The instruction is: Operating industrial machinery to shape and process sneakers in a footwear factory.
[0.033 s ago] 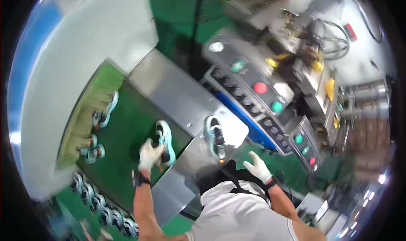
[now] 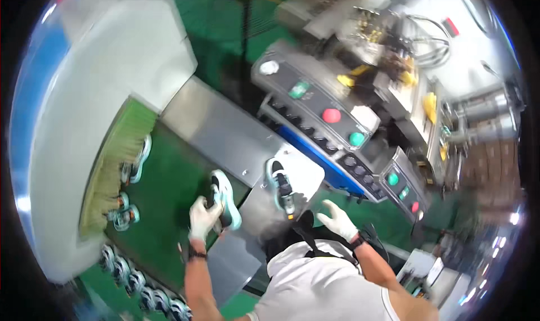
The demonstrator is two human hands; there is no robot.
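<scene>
My left hand (image 2: 203,218), in a white glove, closes its fingers on the near side of a sneaker (image 2: 227,201) with a white and pale-aqua sole. That sneaker is at the right edge of the green belt (image 2: 169,191). A second sneaker (image 2: 280,185), dark on top with a pale-aqua sole edge, lies on the metal plate (image 2: 305,172) to the right. My right hand (image 2: 338,221), also gloved, hangs in front of my body with thumb and fingers apart. Nothing is in it.
More sneakers (image 2: 138,159) lie near the bristle curtain (image 2: 109,174) of a white machine housing (image 2: 112,56). Several sneakers (image 2: 135,280) stand in a row along the belt's lower left. Control panels (image 2: 315,101) with red and green buttons flank a machine on the right.
My left hand and its sneaker have shifted right, closer to the sneaker on the metal plate. The whole view has moved slightly. My right hand stays open.
</scene>
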